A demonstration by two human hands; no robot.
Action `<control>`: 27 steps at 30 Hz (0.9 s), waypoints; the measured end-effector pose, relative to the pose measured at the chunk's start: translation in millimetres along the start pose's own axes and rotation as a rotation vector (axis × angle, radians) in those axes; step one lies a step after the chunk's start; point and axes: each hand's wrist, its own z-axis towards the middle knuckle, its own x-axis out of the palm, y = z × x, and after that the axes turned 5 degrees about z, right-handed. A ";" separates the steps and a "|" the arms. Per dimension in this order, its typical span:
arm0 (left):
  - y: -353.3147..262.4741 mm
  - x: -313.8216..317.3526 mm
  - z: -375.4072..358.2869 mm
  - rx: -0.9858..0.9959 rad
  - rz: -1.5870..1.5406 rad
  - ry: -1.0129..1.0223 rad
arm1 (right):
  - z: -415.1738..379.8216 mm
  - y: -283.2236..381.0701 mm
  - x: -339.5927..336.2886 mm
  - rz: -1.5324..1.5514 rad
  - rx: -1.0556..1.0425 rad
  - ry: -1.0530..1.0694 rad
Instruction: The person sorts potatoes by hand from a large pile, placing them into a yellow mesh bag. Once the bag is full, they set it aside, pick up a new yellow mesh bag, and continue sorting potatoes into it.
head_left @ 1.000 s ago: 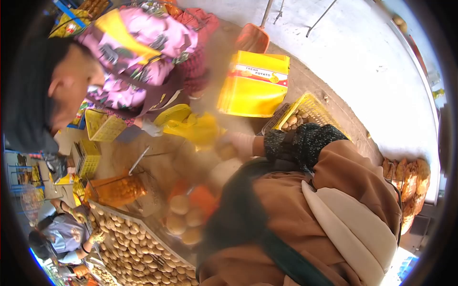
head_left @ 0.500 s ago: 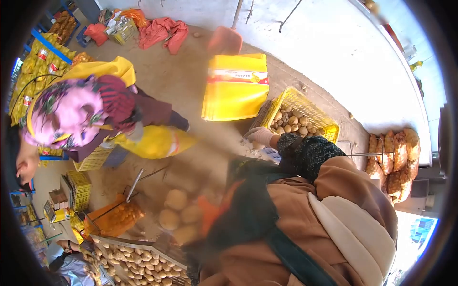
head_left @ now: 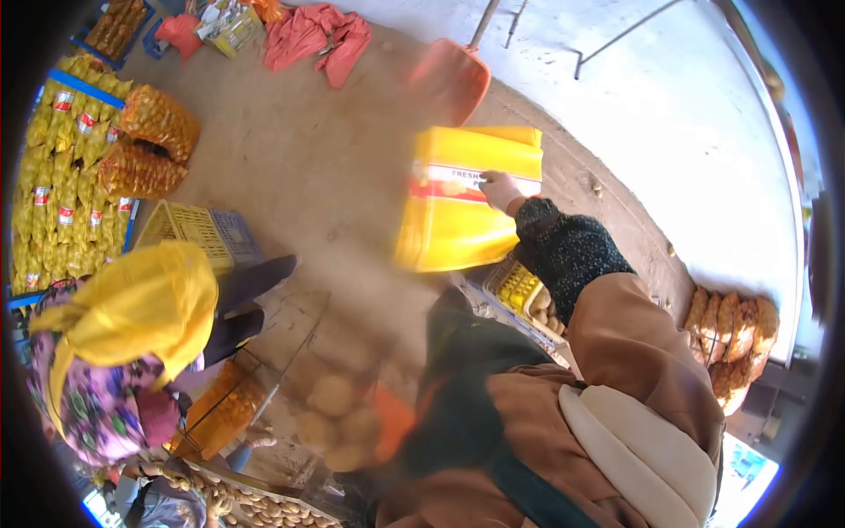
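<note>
My right hand [head_left: 502, 191], in a pale glove, rests on a flat stack of yellow bags [head_left: 462, 233] printed "FRESH PO…". Its fingers reach left across the printed band, slightly bent. Below the bags, a yellow crate [head_left: 513, 283] with potatoes [head_left: 546, 308] in it shows only in part, since my dark speckled sleeve and the bags cover the rest. My left hand is out of view.
A co-worker in a yellow headscarf [head_left: 167, 299] bends at the left. Stacked yellow mesh bags [head_left: 66, 189] stand behind. A red shovel [head_left: 453, 84] leans by the wall. Filled sacks [head_left: 731, 339] stand at the right. A blurred smear covers the lower middle.
My right hand has moved from the crate's corner up onto the yellow bags. The crate appears closer to my body. The view has shifted, and the co-worker's yellow bag no longer shows.
</note>
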 end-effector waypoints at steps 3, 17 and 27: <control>-8.9 12.7 21.4 -0.011 -0.011 -0.037 | 69.2 44.3 -7.8 -0.119 -0.072 0.025; -1.6 29.6 47.9 -0.062 -0.116 -0.040 | 202.2 112.5 50.2 -1.091 -0.276 0.251; -16.4 76.3 51.1 -0.146 -0.412 0.282 | 66.7 146.2 -40.9 -0.811 -0.735 -0.035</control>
